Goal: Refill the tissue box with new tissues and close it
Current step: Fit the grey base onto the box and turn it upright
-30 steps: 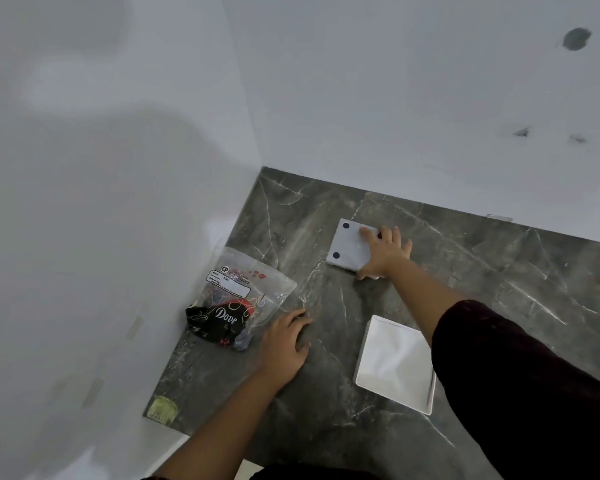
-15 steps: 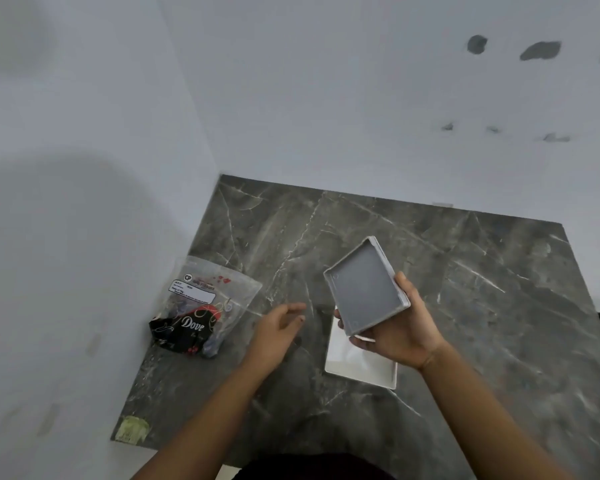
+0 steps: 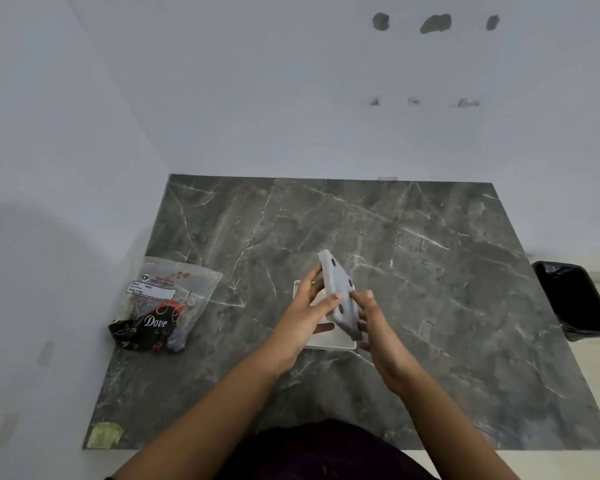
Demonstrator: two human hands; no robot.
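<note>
Both hands held the grey tissue box base (image 3: 338,296) tilted on edge above the white lid (image 3: 329,342), which lay flat on the dark marble table (image 3: 430,271). The left hand (image 3: 303,315) gripped its left side; the right hand (image 3: 374,322) pinched its lower right edge. 3 dark feet faced the camera. A clear tissue packet (image 3: 167,299) lay well apart to the left.

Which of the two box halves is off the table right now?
The grey half, the one with dark round feet, tilted on edge between the left hand and right hand. The white half lies flat on the table beneath them.
</note>
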